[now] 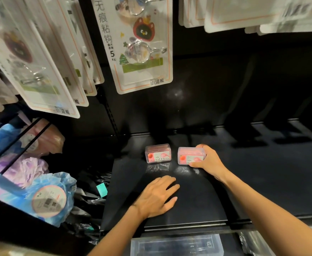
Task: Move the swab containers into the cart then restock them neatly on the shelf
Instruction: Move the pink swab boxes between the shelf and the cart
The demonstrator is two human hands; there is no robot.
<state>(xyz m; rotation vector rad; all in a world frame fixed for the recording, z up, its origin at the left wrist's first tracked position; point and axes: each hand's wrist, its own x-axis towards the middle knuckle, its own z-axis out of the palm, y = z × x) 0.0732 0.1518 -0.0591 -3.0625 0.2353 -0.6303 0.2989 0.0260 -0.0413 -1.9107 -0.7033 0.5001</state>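
Head view: right hand (209, 161) fingers clamped on right container (191, 156), left hand (156, 197) fingers apart, flat on shelf (262, 182).

I see two clear boxes (158, 153) with pink contents and white labels marked in red-orange, on a black shelf (262, 172). White cards (138, 43) overhead carry orange borders and green strips. Blue and lilac puffs (48, 196) sit left.

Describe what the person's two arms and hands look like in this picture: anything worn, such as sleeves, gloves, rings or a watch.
Both forearms are bare as far as the frame shows; no sleeve is visible. The left hand and the right hand wear no gloves, and no ring, watch or bracelet shows on the fingers or wrists in view.
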